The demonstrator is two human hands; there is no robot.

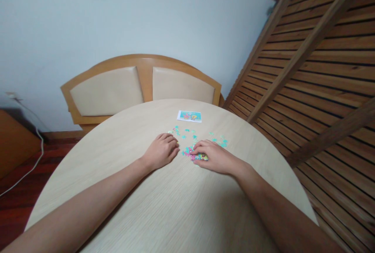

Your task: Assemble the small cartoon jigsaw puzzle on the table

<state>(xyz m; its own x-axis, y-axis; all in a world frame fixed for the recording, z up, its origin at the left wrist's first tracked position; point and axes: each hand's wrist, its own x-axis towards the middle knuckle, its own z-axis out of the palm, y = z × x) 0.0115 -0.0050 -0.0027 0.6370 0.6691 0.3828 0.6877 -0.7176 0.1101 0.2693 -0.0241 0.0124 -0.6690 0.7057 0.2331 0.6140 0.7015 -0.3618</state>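
A small, partly joined jigsaw puzzle (202, 157) in pink, yellow and teal lies flat on the round table (140, 206). My right hand (213, 156) curves over it, with thumb and fingertips closed on a puzzle piece at its left part; the fingers hide some of it. To the left, my left hand (162, 149) rests on the tabletop, fingers lying loosely with nothing in them. Loose teal puzzle pieces (194, 137) are scattered just beyond both hands. Farther back lies a picture card (189, 116) showing cartoon figures on teal.
More loose pieces (224, 143) lie beyond my right hand. Behind the table stands a wooden headboard (145, 77) with cream panels against the wall. A slatted wooden frame (307, 61) leans at the right. A white cable (39, 159) hangs at the left.
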